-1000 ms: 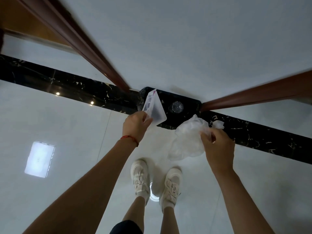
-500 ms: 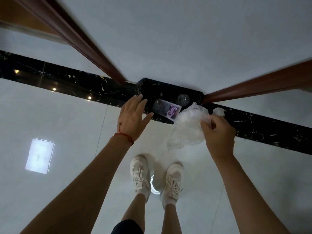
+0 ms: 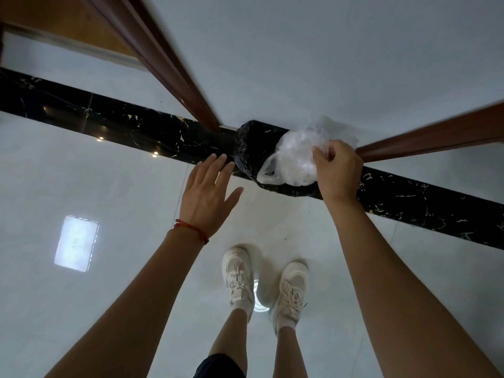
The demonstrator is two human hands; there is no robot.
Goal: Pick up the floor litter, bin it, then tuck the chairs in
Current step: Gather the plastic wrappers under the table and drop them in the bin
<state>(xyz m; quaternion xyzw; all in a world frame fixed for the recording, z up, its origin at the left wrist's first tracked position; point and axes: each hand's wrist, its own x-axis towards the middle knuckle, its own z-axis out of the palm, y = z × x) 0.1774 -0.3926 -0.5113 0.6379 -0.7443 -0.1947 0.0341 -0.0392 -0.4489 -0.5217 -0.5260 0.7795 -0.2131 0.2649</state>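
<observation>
Two hands reach out over a pale glossy floor [image 3: 81, 165] crossed by a black marble strip [image 3: 136, 126]. The right hand [image 3: 336, 170] pinches a crumpled clear plastic bag [image 3: 293, 156] between thumb and curled fingers, holding it right over the mouth of a bin lined with a black bag [image 3: 246, 148], which stands against the white wall at the corner. The left hand [image 3: 208, 195], with a red string bracelet [image 3: 192, 231] at the wrist, is released, its fingers straight and spread, grasping nothing, its fingertips just beside the bin's near edge. Dark red wooden trim [image 3: 169, 75] runs up on either side of the bin. Below, two cream sneakers [image 3: 237, 276] stand side by side on the floor.
</observation>
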